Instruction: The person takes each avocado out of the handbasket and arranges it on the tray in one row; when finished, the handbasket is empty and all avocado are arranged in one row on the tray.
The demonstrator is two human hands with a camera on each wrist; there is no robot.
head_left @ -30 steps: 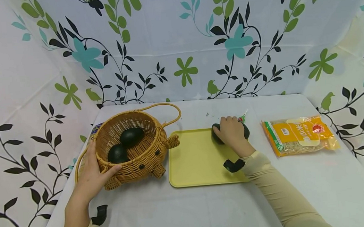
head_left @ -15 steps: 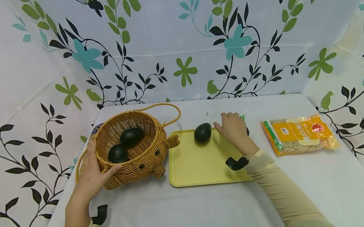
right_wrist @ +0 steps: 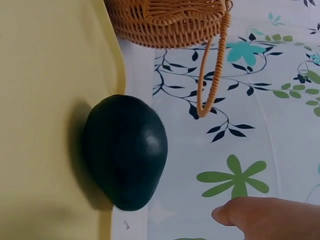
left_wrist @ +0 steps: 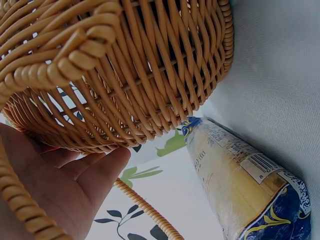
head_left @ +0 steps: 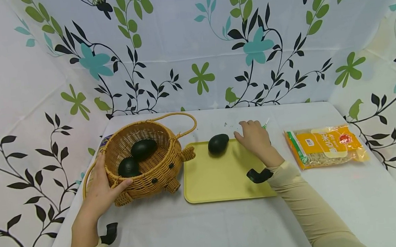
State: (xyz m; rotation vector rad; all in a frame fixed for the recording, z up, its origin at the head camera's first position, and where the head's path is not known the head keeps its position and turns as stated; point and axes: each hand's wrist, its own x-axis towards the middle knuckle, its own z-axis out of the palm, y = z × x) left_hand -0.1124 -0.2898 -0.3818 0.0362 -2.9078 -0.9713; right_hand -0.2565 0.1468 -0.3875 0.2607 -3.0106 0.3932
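My left hand (head_left: 100, 191) rests against the left side of a wicker animal-shaped basket (head_left: 163, 174), its thumb across the rim. In the left wrist view, straight fingers (left_wrist: 107, 170) touch the woven wall. Two dark green avocados (head_left: 143, 149) lie inside the basket. A third avocado (head_left: 218, 144) sits on the back part of a yellow tray (head_left: 218, 182), left of my right hand (head_left: 254, 138). That hand hovers over the tray's back right, thumb apart from the fingers. A dark edge shows just right of it; the rest is hidden behind the hand.
An orange plastic bag (head_left: 325, 146) of dry food lies right of the tray. A small green-wrapped item (head_left: 264, 126) sticks out behind my right hand. A blue-and-clear package (left_wrist: 245, 185) lies behind the basket. The basket's looped handle (head_left: 195, 121) rises toward the back.
My right hand has moved slightly right and lifted off the avocado, now in full view farther left on the tray. The left hand and basket have stayed put.
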